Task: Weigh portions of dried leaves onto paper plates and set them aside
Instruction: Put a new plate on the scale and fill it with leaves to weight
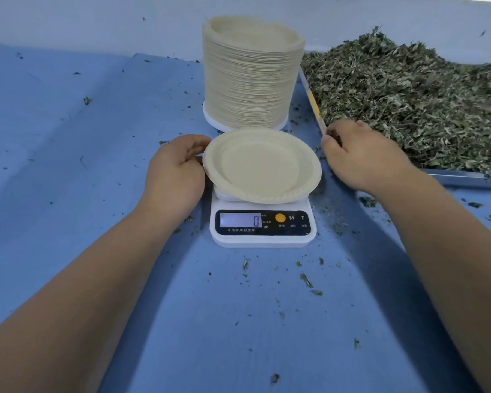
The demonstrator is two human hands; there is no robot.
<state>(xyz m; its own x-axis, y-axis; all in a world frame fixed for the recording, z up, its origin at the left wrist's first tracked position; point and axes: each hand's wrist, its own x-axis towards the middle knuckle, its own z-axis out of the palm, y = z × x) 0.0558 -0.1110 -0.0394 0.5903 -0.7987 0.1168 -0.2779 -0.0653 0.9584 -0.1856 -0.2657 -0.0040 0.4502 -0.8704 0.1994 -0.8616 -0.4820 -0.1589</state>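
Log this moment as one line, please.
step: empty round cream paper plate on white digital scale | display: 0 | left hand: holds plate rim | right hand: curled at green dried leaves, grip unclear

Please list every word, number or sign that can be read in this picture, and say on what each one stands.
"0": on the lit display of the scale.
"M": on the scale's front panel, right of the orange button.
"T": just right of the "M".
Chinese print under the display and under the buttons: too small to read surely.
The paper plate and the stack of plates: no text.
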